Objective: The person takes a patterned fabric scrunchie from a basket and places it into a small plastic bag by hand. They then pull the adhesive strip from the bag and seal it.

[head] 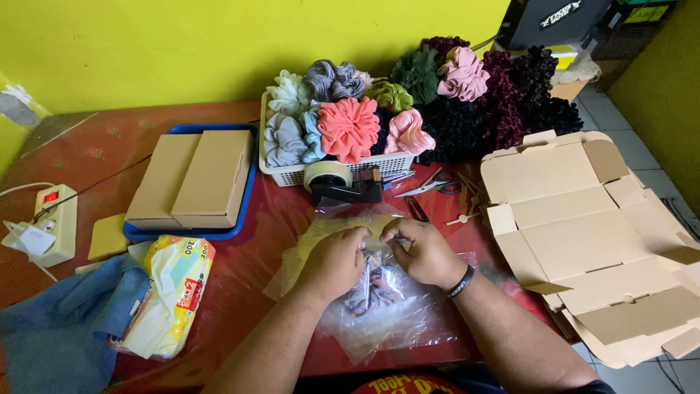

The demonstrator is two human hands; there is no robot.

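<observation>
Both hands meet at the mouth of a clear bag (386,306) lying on the red worktop (240,270). The left hand (337,263) and right hand (423,252) pinch its top edge; their fingertips are hidden in crumpled plastic. Inside, a greyish scrunchie (375,288) shows only dimly. Just beyond stands a tape dispenser (343,182), with scissors (430,186) beside it and a basket (292,174) of scrunchies behind. A flat carton (598,241) lies right, cut off by the frame.
</observation>
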